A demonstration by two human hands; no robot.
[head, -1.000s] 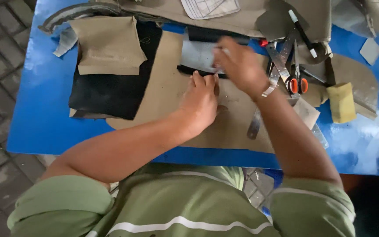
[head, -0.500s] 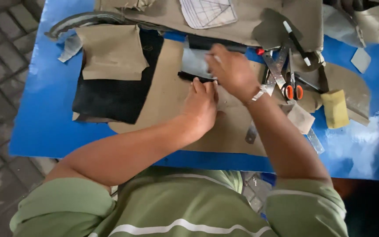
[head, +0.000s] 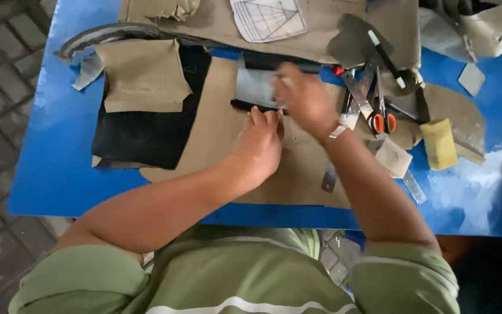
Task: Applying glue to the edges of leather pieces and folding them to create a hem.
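My left hand (head: 260,142) presses its fingertips on the lower edge of a grey pattern piece (head: 254,87). That piece lies over a dark strip (head: 242,105) on a large tan cardboard sheet (head: 216,136). My right hand (head: 304,99) is blurred at the grey piece's right side. It is closed around a thin pale-tipped pen (head: 286,78) that touches the piece's top edge. Both arms reach in from a green shirt at the bottom.
On the blue table (head: 59,168) a black leather piece (head: 146,136) lies under a tan pattern (head: 143,78). Orange-handled scissors (head: 382,119), a black marker (head: 386,58), a yellow sponge (head: 438,143) and a metal ruler (head: 413,187) lie right. A lined paper (head: 268,17) is at the back. Paving (head: 1,87) lies to the left.
My right hand has shifted slightly left and down along the grey piece. My left hand stays pressed on it. The view has drifted a little.
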